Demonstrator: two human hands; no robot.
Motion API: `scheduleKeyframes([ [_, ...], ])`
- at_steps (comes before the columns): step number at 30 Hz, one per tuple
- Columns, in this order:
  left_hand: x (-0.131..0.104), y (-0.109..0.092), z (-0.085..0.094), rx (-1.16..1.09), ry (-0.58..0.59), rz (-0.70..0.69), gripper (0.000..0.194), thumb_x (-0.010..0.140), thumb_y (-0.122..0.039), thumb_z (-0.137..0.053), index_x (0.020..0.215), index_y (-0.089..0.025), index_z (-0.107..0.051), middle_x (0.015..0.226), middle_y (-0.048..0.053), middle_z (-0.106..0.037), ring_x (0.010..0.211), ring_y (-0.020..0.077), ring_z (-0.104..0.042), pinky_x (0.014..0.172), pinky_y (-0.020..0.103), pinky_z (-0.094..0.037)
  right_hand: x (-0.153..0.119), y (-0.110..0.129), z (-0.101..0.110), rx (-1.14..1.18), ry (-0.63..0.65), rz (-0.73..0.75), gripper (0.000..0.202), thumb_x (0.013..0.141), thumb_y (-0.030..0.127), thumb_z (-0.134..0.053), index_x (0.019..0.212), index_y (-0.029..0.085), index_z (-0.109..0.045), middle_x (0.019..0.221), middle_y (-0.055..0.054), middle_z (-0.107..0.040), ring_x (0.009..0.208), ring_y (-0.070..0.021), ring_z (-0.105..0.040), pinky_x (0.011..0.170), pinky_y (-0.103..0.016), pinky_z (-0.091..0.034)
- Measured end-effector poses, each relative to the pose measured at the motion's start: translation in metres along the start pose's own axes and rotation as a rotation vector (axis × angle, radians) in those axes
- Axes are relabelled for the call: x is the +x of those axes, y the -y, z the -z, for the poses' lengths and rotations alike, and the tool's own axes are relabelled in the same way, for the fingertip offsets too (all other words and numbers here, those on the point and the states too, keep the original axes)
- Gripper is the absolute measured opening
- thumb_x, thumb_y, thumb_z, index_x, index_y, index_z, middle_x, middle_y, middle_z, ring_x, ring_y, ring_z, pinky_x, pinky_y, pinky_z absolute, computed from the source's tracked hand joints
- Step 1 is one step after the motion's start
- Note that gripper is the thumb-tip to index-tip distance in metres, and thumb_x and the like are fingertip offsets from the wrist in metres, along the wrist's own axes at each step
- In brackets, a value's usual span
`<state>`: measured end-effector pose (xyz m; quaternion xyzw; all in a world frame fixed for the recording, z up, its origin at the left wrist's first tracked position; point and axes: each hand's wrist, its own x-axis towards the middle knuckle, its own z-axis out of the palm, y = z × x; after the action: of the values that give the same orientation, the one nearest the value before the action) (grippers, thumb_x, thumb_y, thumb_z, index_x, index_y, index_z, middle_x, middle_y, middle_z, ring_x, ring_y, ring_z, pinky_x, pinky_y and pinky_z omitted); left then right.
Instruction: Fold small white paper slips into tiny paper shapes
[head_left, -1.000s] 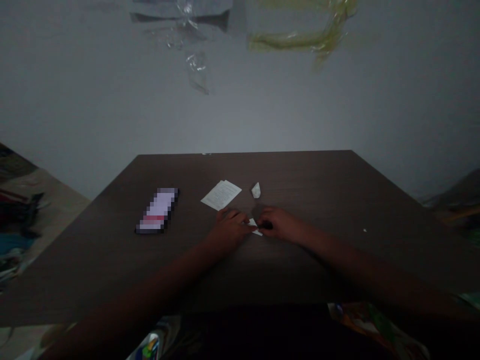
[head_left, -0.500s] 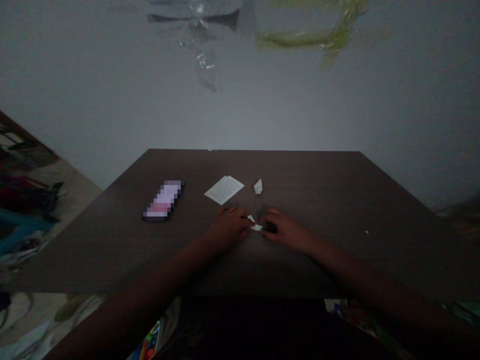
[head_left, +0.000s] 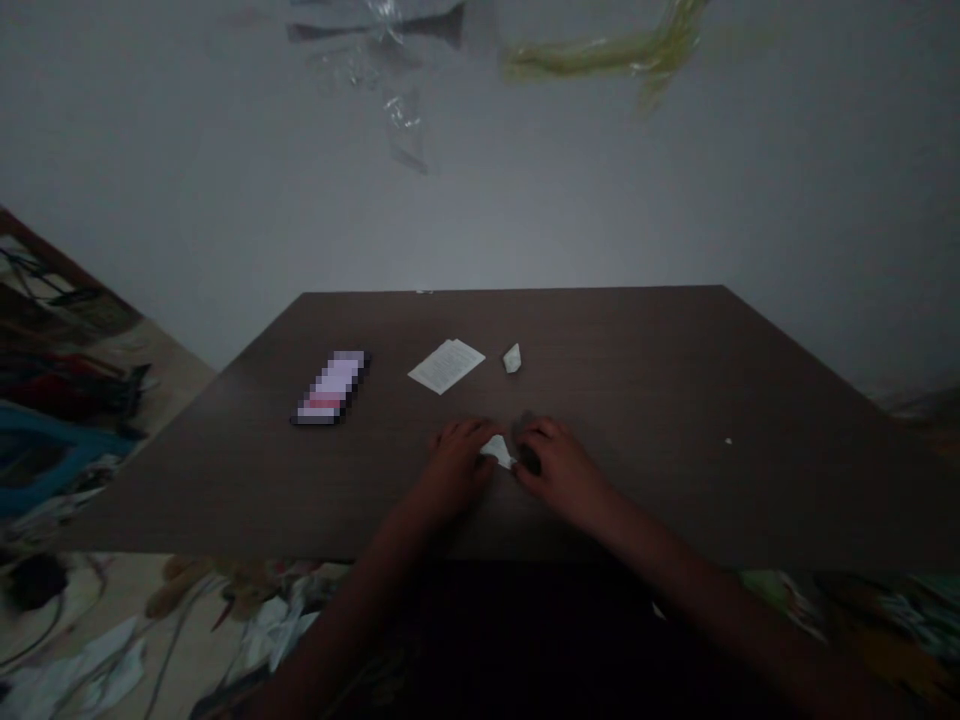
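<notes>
A small white piece of paper (head_left: pixel 498 450) lies between my hands near the middle of the dark table. My left hand (head_left: pixel 459 462) is closed on its left side, fingers curled over the edge. On the other side my right hand (head_left: pixel 553 462) has its fingers bent, with thumb and fingertips pinching the paper's right corner. Beyond them are printed paper sheets (head_left: pixel 447 366) lying flat and a small folded white paper (head_left: pixel 512 358) to their right.
A phone (head_left: pixel 331 388) with a blurred screen lies on the left of the brown table (head_left: pixel 630 350). A tiny white scrap (head_left: pixel 728 441) is at the right. Behind the table stands a wall with tape; clutter covers the floor at left.
The paper between my hands has turned and shows a wider face. My right hand's fingertips have come to its lower right corner. The camera view has shifted slightly.
</notes>
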<state>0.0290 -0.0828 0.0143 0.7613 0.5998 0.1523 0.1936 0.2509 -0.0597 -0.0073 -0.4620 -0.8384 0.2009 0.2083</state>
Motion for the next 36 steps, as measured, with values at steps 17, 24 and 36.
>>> scheduleKeyframes([
  [17, 0.004, 0.018, -0.002, -0.054, -0.078, -0.216, 0.052, 0.101, -0.007, -0.07, 0.15, -0.022, -0.074, 0.15, 0.014, -0.074, 0.139, 0.0308, -0.073, 0.124, 0.047, -0.062, 0.0, 0.012, -0.007, 0.116, -0.02, -0.092, 0.015, 0.097, 0.013, -0.084, 0.107, 0.024, -0.08, 0.125, -0.012, -0.077, 0.125, -0.0347, -0.069, 0.11, -0.053, -0.054],
  [24, 0.013, 0.017, 0.025, -0.095, 0.172, -0.267, 0.031, 0.108, -0.011, -0.065, 0.134, -0.02, -0.079, 0.137, 0.011, -0.081, 0.128, 0.0272, -0.078, 0.118, 0.046, -0.062, 0.005, 0.016, -0.007, 0.153, -0.044, -0.074, 0.013, 0.1, 0.011, -0.078, 0.101, 0.024, -0.076, 0.11, -0.008, -0.078, 0.113, -0.0295, -0.071, 0.102, -0.045, -0.052],
  [36, 0.063, 0.019, 0.036, -0.271, 0.142, -0.114, 0.021, 0.102, -0.027, -0.067, 0.101, -0.018, -0.086, 0.096, 0.005, -0.083, 0.093, 0.0254, -0.077, 0.087, 0.034, -0.059, 0.055, -0.018, -0.003, 0.512, -0.137, -0.138, 0.007, 0.093, 0.021, -0.077, 0.096, 0.026, -0.073, 0.098, -0.003, -0.083, 0.093, -0.0234, -0.077, 0.09, -0.038, -0.062],
])
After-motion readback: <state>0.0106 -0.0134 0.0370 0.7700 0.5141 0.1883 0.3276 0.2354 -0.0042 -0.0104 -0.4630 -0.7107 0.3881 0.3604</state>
